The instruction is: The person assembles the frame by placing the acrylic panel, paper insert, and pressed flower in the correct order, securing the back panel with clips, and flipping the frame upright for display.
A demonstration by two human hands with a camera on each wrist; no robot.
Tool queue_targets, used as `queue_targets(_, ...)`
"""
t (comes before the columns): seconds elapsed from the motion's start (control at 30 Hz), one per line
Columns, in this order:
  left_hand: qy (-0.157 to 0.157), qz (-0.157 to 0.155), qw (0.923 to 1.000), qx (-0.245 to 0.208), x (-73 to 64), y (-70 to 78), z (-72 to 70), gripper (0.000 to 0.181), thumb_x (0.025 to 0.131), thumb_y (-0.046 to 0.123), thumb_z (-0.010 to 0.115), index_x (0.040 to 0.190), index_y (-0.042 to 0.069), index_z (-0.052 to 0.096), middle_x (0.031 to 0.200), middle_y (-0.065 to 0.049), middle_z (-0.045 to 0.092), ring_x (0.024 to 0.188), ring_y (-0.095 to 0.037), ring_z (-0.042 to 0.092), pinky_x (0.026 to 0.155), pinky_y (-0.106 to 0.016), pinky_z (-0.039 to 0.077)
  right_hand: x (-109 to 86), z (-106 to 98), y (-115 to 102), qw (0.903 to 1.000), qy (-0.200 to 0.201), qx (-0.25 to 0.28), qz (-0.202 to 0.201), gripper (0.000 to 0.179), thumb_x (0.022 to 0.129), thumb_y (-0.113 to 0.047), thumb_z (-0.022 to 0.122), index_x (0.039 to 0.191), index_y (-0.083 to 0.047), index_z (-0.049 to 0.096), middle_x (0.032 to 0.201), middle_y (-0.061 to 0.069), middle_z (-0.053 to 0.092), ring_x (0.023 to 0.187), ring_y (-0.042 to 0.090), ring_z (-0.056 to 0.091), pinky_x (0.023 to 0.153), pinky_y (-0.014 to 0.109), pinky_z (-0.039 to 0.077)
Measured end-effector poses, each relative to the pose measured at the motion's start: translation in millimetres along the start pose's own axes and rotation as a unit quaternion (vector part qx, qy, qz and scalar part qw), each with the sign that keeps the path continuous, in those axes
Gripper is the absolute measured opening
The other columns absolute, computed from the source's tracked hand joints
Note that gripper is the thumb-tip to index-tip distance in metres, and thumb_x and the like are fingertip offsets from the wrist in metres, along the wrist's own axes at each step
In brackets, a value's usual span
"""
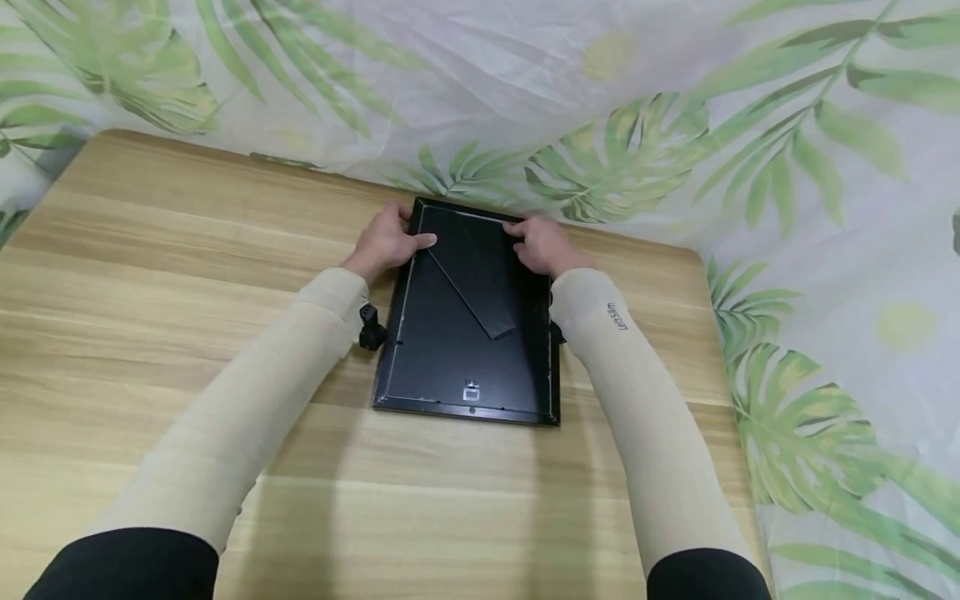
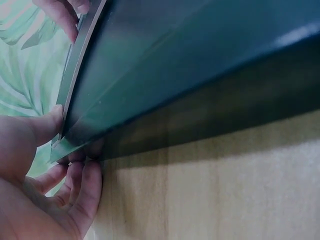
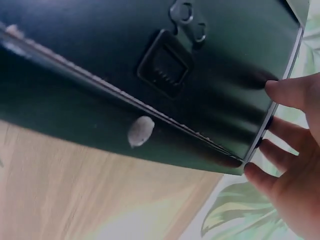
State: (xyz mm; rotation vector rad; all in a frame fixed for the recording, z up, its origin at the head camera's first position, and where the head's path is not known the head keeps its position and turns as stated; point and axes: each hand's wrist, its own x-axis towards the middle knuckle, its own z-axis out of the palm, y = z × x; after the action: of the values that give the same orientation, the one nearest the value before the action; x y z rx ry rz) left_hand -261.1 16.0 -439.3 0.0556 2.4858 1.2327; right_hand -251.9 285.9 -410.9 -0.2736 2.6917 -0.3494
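Observation:
A black picture frame (image 1: 431, 358) is back side up over the wooden table, its stand leg (image 1: 483, 292) slanting across the backing and a small metal hanger (image 1: 471, 390) near the close edge. At the far left corner my left hand (image 1: 386, 242) grips the rim, thumb on top; in the left wrist view the fingers of that hand (image 2: 30, 175) curl beneath the edge. My right hand (image 1: 551, 247) holds the far right side. The right wrist view shows that hand (image 3: 297, 155) with its thumb on the backing and fingers at the outer edge.
The wood-grain table (image 1: 187, 333) extends widely to the left. A leaf-patterned cloth (image 1: 525, 83) hangs along the back and right edges. A pale round pad (image 3: 141, 131) is on the frame's border. A black wrist device (image 1: 371, 327) sits beside the frame's left edge.

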Motion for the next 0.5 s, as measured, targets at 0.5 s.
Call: queue_targets(0.5, -0.001, -0.01, 0.9999, -0.003, 2.6, 0.8, 1.3, 0.063, 0.097, 0.039, 0.066, 0.142, 0.002, 0.04, 0.135, -0.019, 0.055, 0.114, -0.035, 0.053, 0.101, -0.047, 0.04, -85.4, 7, 34, 0.9689, 0.102, 0.225, 0.008, 0.054, 0.1, -0.023, 0.062, 0.148, -0.002, 0.045, 0.142, 0.021, 0.051, 0.125, 0.038, 0.052, 0.101, 0.048, 0.046)
